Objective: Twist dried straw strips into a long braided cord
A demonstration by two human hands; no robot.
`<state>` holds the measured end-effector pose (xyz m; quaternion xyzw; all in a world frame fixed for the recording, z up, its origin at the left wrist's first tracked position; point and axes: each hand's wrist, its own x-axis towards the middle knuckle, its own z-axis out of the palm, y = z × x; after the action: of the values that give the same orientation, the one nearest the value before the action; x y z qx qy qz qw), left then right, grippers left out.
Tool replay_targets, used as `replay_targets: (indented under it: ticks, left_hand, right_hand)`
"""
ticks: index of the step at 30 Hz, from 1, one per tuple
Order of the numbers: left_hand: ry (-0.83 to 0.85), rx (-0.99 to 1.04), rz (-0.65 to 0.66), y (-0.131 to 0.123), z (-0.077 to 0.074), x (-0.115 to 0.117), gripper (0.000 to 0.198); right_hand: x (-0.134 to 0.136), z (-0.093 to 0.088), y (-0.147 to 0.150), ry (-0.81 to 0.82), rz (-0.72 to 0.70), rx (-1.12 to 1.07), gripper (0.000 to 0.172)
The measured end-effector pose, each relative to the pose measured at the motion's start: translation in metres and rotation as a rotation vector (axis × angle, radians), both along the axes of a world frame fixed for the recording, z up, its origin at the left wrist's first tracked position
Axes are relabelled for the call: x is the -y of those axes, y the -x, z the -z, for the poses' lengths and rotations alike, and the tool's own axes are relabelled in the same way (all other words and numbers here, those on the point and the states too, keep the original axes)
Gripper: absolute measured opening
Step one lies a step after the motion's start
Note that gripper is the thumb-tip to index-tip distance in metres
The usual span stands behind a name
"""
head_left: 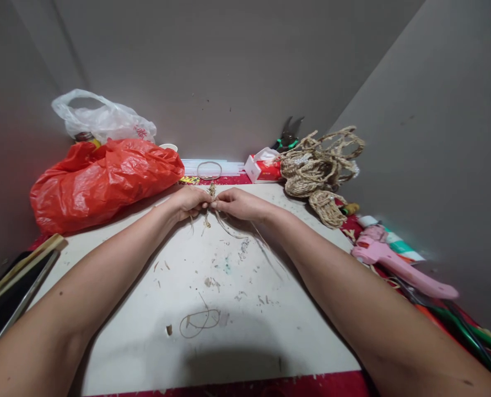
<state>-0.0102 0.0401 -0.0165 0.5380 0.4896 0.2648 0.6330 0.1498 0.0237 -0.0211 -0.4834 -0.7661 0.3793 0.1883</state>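
Note:
Near the far edge of the white board [146, 331], my left hand [190, 202] and my right hand [240, 204] meet, fingertips almost touching. Both pinch a small tan bundle of plant fibre [212, 191] whose frayed top sticks up between them. Loose fibre strands [228, 229] trail down from the bundle onto the board, some below my right hand. The exact grip point is hidden by my fingers. A thin loop of fibre [199, 322] lies on the board closer to me, beside a small brown scrap [169, 330].
A red plastic bag [108, 182] and a white bag [104, 118] sit at the back left. Coiled straw rope [311, 171], a tissue box [264, 167] and green-handled pruners [287, 140] stand at the back right. A pink glue gun [402, 264] lies along the right side.

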Motion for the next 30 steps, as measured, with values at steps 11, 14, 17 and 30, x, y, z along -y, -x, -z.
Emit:
replay_targets:
  ticks: [11, 14, 17, 30]
  left_hand:
    - [-0.113, -0.122, 0.048, 0.006, -0.003, 0.004, 0.019]
    - [-0.263, -0.248, 0.028, 0.005, -0.003, 0.006, 0.016]
    - [-0.441, -0.397, 0.009, 0.003, -0.006, 0.009, 0.019]
    - [-0.553, -0.35, 0.078, 0.029, -0.142, 0.025, 0.012]
  right_hand:
    - [0.007, -0.005, 0.001, 0.119, 0.008, -0.071, 0.022]
    - [0.003, -0.002, 0.001, 0.062, -0.008, -0.048, 0.021]
    - [-0.001, 0.002, 0.001, 0.004, -0.019, -0.03, 0.02]
    - [-0.001, 0.008, 0.002, -0.054, -0.021, -0.003, 0.023]
